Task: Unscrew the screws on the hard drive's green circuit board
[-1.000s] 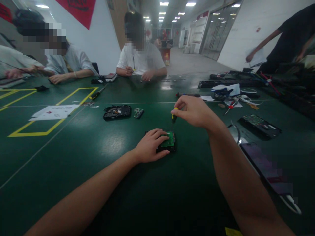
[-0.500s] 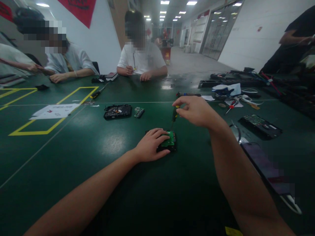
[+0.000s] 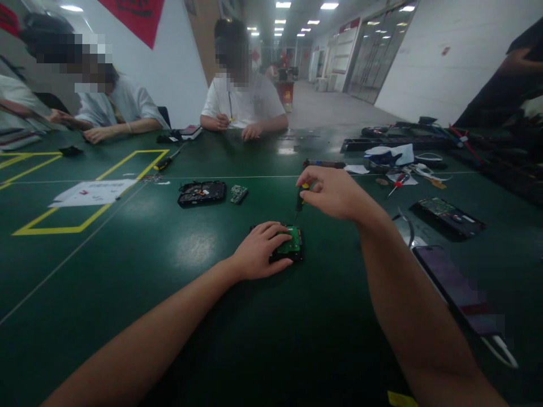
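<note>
On the green table, a black hard drive [image 3: 299,252] lies with its green circuit board facing up. My left hand [image 3: 259,251] rests across it, fingers over the board and thumb along the near edge, holding it down. My right hand [image 3: 333,191] pinches the handle of a black and yellow screwdriver [image 3: 300,199] from above. The screwdriver stands nearly upright, its thin shaft reaching the far right corner of the drive. Whether the tip sits in a screw is too small to tell. My left hand hides much of the drive's left side.
Beyond lie an opened hard drive [image 3: 202,194] and a small circuit board [image 3: 239,194]. To the right are another drive [image 3: 448,218], a phone [image 3: 458,291] and a red screwdriver [image 3: 397,184]. A yellow-black screwdriver [image 3: 163,163] lies far left. Several people are around the table.
Both hands, the drive and the screwdriver keep nearly the same positions. The view has shifted very slightly. At the far right, the standing person has moved partly out of view.
</note>
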Tool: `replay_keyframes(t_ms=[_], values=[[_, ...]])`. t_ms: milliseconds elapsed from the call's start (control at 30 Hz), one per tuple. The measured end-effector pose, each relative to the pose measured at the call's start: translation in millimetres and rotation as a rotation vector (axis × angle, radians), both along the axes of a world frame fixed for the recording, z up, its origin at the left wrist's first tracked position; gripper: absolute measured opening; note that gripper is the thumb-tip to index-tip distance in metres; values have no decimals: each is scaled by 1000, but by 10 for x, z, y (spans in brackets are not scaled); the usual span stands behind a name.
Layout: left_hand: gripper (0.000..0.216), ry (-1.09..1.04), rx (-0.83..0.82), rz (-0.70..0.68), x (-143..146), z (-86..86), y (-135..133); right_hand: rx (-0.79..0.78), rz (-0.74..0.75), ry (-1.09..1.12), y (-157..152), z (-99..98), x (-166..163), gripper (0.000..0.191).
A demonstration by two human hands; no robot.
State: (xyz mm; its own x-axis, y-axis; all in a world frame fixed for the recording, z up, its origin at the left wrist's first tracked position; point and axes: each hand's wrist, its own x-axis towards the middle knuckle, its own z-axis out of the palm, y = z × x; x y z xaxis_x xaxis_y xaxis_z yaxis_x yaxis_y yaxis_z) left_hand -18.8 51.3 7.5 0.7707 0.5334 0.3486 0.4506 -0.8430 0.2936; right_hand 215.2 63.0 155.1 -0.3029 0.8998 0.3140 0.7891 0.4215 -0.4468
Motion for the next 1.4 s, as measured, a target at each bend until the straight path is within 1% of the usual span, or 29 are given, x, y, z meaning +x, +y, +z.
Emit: replay_keyframes(t_ms=[100,233,367,467,633,833,967,1133,1233,1400], values=[[59,8,6,2,4,5,-5,9,-1,9,25,-27,-6,19],[58,7,8,6,14,10,-15,-24,11,41,51,-54,0,14],[58,0,9,7,16,8,-16,-46,37,45,52,-51,18,14],[58,5,18,4,12,7,-14,-23,50,27,44,-42,25,18],[58,1,22,-1,7,0,-8,3,22,2,40,-32,21,24],[58,3,17,3,0,-4,-9,34,1,-19,66,-55,17,17],[57,10,20,5,3,3,-8,29,12,12,90,-84,27,23],[57,7,24,2,9,2,-6,3,50,8,63,-58,27,19],[57,6,27,1,11,4,-9,-5,34,1,48,-42,10,23],[58,5,28,3,9,9,-14,-20,30,17,69,-49,1,18]])
